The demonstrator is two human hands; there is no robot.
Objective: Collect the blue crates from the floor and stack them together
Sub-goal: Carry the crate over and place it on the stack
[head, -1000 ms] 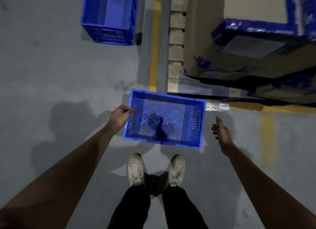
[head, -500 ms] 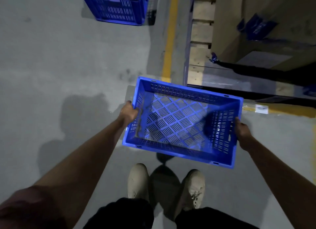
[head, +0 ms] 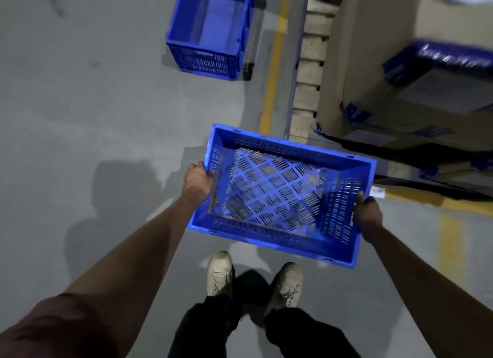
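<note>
A: Where is the load?

B: We hold one crate (head: 277, 194) off the floor (head: 80, 117), above and ahead of our shoes (head: 253, 280). The left hand (head: 198, 180) is closed over the rim of the left short wall. The right hand (head: 366, 214) is closed on the right short wall. The crate is empty and open side up.

A: How does its long axis run?

B: From about 10 o'clock to 4 o'clock across us, so the left end sits farther forward than the right.

A: And the target?

B: A second crate (head: 210, 32) stands on the floor at about 11 o'clock, well apart from the held one, open side up, beside the yellow line (head: 274, 64). Its long axis runs nearly 12 to 6, away from us.

A: What does the next move turn on?

B: In our judgement, on the mismatch of axes. We must carry forward and left, then swing the held crate until its long sides match the target's. The left hand is nearer the target and leads. A pallet (head: 309, 72) with cartons (head: 373, 64) lies at 1 o'clock; we keep the right end clear of it.
</note>
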